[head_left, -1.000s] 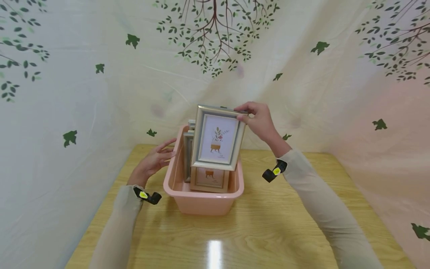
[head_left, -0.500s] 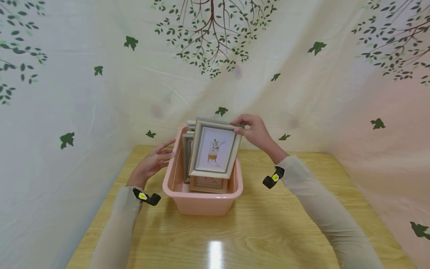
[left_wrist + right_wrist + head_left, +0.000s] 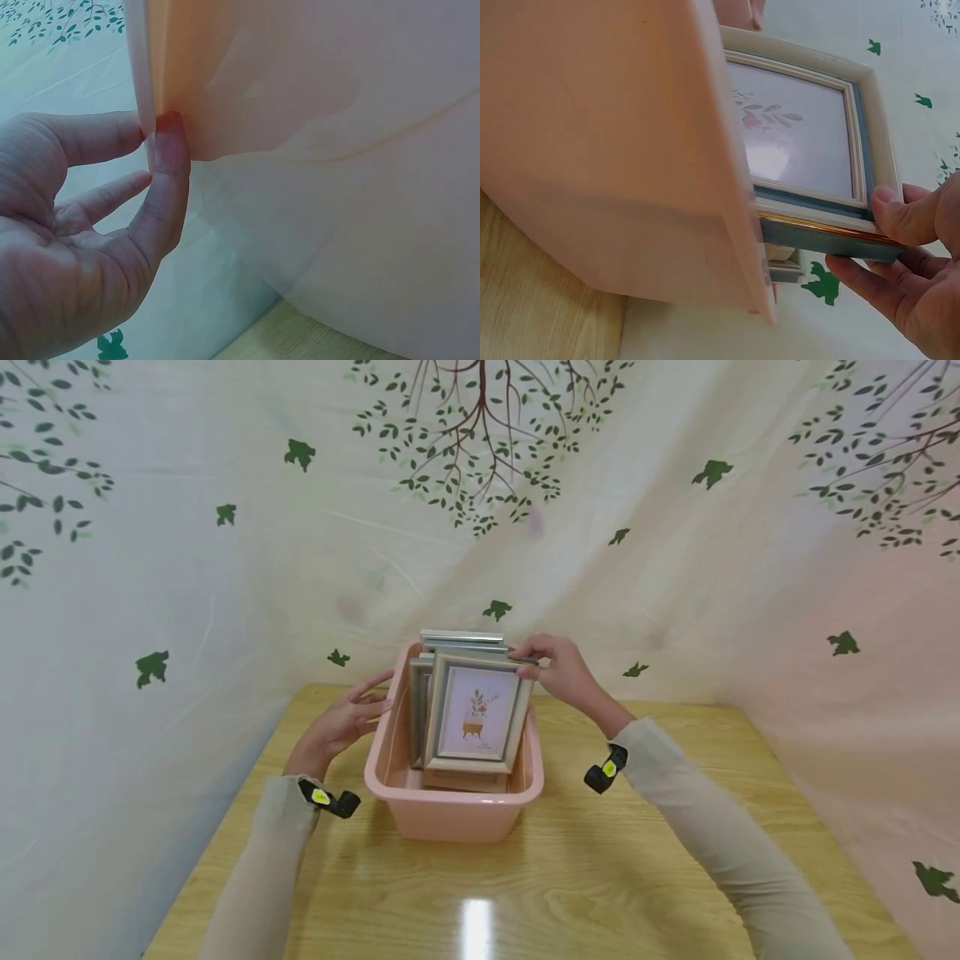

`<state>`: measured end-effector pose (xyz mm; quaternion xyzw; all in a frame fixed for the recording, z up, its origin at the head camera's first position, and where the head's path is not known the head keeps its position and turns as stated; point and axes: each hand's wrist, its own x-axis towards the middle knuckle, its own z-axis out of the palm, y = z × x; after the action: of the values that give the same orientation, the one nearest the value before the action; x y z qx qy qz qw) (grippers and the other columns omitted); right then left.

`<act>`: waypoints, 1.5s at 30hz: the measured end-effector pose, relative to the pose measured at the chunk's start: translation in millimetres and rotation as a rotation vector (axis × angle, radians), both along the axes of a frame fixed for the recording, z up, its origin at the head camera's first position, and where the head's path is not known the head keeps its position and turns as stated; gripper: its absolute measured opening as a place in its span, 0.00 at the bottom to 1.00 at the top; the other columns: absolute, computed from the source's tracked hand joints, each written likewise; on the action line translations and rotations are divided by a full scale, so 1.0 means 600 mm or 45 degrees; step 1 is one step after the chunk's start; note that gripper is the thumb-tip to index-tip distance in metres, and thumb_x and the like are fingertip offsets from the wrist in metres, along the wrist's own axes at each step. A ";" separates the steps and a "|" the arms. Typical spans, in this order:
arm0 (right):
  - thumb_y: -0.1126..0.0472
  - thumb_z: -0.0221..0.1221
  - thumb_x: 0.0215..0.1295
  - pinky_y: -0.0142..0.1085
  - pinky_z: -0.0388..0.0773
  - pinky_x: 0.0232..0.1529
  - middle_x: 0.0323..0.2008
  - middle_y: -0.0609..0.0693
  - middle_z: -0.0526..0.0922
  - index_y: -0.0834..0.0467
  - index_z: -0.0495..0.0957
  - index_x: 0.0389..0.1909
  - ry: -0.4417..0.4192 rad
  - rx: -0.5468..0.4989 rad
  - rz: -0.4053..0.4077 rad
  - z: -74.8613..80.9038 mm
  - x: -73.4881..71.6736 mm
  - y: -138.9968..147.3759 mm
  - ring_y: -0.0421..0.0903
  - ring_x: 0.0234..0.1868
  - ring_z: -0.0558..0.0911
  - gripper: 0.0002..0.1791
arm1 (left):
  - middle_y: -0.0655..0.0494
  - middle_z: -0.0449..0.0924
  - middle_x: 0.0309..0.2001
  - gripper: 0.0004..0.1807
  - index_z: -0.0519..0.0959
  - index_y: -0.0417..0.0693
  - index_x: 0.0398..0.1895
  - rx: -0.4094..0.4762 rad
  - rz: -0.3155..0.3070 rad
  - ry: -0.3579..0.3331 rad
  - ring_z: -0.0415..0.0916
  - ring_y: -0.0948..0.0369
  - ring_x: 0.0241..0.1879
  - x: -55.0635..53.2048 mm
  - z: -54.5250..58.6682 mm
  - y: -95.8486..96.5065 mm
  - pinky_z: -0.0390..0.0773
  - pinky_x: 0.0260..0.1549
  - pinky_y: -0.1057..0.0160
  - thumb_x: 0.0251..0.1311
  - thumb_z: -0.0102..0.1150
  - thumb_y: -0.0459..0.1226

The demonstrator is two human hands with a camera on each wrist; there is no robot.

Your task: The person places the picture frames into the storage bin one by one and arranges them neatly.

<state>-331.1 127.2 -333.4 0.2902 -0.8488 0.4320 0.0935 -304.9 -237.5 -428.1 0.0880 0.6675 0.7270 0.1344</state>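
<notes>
A picture frame (image 3: pixel 477 714) with a grey-and-cream border and a potted-plant print leans slightly tilted inside the pink plastic basin (image 3: pixel 459 820). My right hand (image 3: pixel 564 675) pinches its upper right corner; in the right wrist view, the thumb lies on the front of the picture frame (image 3: pixel 870 142) and the fingers are behind and beneath its edge. At the basin's left side, my left hand (image 3: pixel 341 722) holds the rim; the left wrist view has the left hand (image 3: pixel 90 247) pinching the basin wall. A wooden-toned frame (image 3: pixel 465 782) is mostly hidden behind the held one.
Several more picture frames stand in the basin, including a silver-edged frame (image 3: pixel 461 637) at the back and a grey frame (image 3: pixel 418 718) at the left. The basin sits on a wood-grain table (image 3: pixel 637 860). A leaf-printed curtain (image 3: pixel 360 568) surrounds the table.
My right hand has lowered the picture frame down into the basin, where it now covers most of the wooden-toned frame. The left hand has stayed on the rim.
</notes>
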 end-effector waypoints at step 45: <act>0.72 0.69 0.60 0.50 0.84 0.52 0.44 0.62 0.87 0.66 0.86 0.43 -0.014 0.175 0.141 -0.064 0.016 -0.001 0.58 0.48 0.85 0.10 | 0.55 0.74 0.58 0.36 0.49 0.52 0.83 -0.032 0.011 0.002 0.79 0.65 0.53 0.006 0.006 0.005 0.83 0.50 0.67 0.77 0.50 0.35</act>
<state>-321.6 126.8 -372.1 0.3401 -0.8595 0.3789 0.0448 -301.2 -234.7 -424.5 0.0840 0.6770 0.7192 0.1317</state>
